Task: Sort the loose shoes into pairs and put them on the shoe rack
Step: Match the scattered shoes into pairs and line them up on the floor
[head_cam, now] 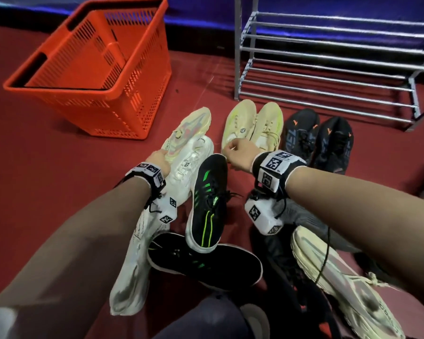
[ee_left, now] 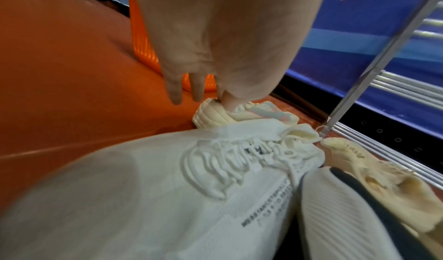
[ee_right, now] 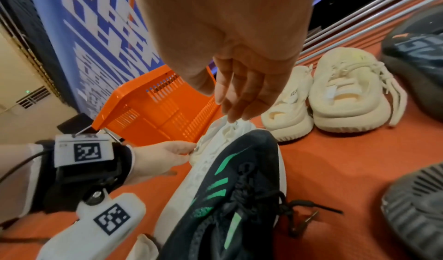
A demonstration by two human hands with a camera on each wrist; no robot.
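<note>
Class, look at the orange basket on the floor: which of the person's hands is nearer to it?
Left. The left hand holds a pale shoe just right of the orange basket; the right hand hovers farther right, by the cream pair.

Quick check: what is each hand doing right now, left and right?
Left hand: grips the heel of a cream shoe.
Right hand: open, fingers straight, holding nothing.

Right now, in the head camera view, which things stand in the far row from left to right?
Orange basket → cream shoe with pink stripe, held at its heel by the left hand → pair of cream shoes → pair of black shoes, with the empty shoe rack behind both pairs.
</note>
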